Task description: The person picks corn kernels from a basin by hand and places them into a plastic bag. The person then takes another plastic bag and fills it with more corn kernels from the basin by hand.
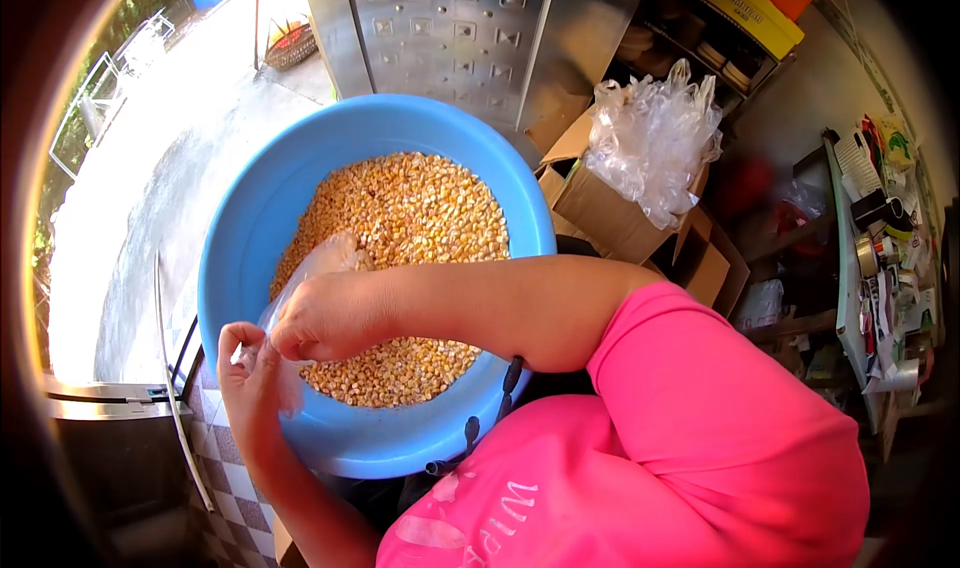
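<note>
Bag (322,259) of thin, see-through, wrinkled plastic sits at the left side of the blue basin (232,203), partly over yellow corn kernels (425,213), with the left hand (245,368) and the right hand (330,318) both clamped on it.

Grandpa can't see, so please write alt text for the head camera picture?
A person's left hand and right hand hold a clear plastic bag over a round blue tub of yellow corn kernels. Nearby, crumpled clear plastic tops a brown cardboard box.

Seemingly a home, embossed metal door (440,53), checked floor (232,475)
</note>
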Motion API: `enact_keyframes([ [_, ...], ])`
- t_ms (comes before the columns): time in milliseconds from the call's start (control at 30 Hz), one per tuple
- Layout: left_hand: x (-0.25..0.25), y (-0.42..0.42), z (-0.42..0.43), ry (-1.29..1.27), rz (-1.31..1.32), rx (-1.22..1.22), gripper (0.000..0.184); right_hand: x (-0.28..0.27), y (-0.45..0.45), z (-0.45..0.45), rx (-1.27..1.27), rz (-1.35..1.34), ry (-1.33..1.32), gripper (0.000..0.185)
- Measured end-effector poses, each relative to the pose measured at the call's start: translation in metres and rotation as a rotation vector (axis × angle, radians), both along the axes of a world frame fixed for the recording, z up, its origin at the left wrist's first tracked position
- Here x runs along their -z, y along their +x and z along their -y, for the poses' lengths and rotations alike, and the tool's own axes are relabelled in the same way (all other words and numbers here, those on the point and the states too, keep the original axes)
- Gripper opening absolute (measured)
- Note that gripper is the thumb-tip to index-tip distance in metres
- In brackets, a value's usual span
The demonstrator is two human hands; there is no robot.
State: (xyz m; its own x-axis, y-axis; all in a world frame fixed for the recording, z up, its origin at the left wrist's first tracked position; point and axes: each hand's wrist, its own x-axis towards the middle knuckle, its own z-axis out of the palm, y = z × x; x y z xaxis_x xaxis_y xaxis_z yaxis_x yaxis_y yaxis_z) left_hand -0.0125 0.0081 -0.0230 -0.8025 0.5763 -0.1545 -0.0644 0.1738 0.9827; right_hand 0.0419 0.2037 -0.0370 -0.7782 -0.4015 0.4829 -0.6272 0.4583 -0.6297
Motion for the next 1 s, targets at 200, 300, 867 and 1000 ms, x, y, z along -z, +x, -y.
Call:
enact_keyframes([
  [200, 0.014, -0.021, 0.002, -0.67, -1.107, 0.141, 0.052, 0.003, -0.003, -0.004, 0.036, 0.1, 0.049, 0.005],
  [300, 0.014, -0.022, 0.008, -0.93, -1.125, 0.181, 0.053, 0.0, -0.003, -0.001, 0.042, 0.082, 0.088, 0.006],
  [867, -0.005, -0.054, -0.001, -0.676, -0.861, 0.437, 0.004, 0.007, -0.002, -0.001, 0.034, 0.136, 0.059, 0.006],
  [1000, -0.035, -0.033, -0.004, -0.23, -0.134, 0.064, 0.011, -0.001, 0.002, -0.007, 0.067, 0.209, 0.085, 0.005],
])
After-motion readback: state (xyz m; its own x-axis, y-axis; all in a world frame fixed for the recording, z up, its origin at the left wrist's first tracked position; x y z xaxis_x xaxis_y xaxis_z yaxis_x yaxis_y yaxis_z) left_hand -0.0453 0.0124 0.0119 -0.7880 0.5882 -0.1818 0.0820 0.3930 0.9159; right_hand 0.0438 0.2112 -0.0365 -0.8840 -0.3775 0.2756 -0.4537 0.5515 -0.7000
